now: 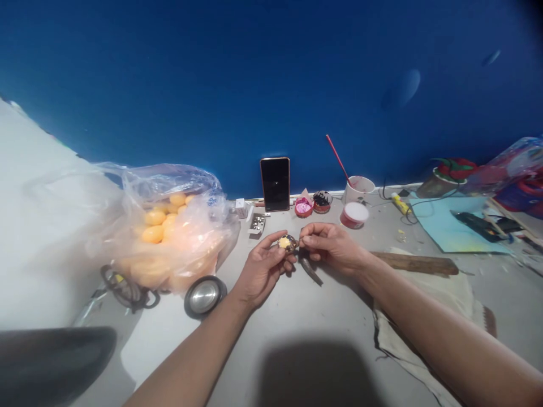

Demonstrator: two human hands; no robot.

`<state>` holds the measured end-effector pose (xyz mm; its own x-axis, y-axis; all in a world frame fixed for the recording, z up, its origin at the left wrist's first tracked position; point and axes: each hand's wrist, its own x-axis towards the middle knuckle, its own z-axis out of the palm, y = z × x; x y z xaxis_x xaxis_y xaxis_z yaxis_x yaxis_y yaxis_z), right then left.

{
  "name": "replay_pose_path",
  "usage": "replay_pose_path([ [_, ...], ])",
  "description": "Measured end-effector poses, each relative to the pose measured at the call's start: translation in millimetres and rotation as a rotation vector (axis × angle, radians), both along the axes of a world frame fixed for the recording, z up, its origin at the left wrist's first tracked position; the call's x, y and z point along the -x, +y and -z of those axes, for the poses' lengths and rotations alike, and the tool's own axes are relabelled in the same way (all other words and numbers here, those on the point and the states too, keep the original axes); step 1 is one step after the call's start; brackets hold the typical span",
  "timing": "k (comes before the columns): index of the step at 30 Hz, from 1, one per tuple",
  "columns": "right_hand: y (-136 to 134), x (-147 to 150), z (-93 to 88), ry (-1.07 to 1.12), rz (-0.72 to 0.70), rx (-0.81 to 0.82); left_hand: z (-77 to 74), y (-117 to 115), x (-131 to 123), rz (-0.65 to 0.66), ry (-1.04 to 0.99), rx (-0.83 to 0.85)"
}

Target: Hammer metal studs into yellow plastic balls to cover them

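Note:
My left hand point(265, 265) is closed around a small yellow egg-shaped ball point(286, 243) with dark patches on its surface, held above the table. Close beside it, my right hand point(326, 243) has thumb and forefinger pinched together at the ball's right side. Whatever sits between those fingertips is too small to make out. Under the right hand lies a dark, slightly curved stick-like thing point(311, 270). Just behind the left hand stands a small open box point(257, 223) with shiny silvery bits in it.
A clear plastic bag point(178, 226) of yellow egg-shaped balls fills the left. A phone point(275, 183) leans on the blue wall, near small pots of pink point(304, 206) and black point(322, 202) and a white cup point(358, 189). A wooden stick point(418, 263) rests on cloth at right.

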<state>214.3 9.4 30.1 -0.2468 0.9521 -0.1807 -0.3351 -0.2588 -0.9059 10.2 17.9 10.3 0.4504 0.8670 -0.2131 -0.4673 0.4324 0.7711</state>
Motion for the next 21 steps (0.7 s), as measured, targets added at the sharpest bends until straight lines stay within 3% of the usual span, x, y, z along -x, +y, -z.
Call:
replay_pose_path([
  [21, -3.0, 4.5, -6.0, -0.063, -0.019, -0.050, -1.0, -5.5, -4.4, -0.054, 0.188, -0.118],
])
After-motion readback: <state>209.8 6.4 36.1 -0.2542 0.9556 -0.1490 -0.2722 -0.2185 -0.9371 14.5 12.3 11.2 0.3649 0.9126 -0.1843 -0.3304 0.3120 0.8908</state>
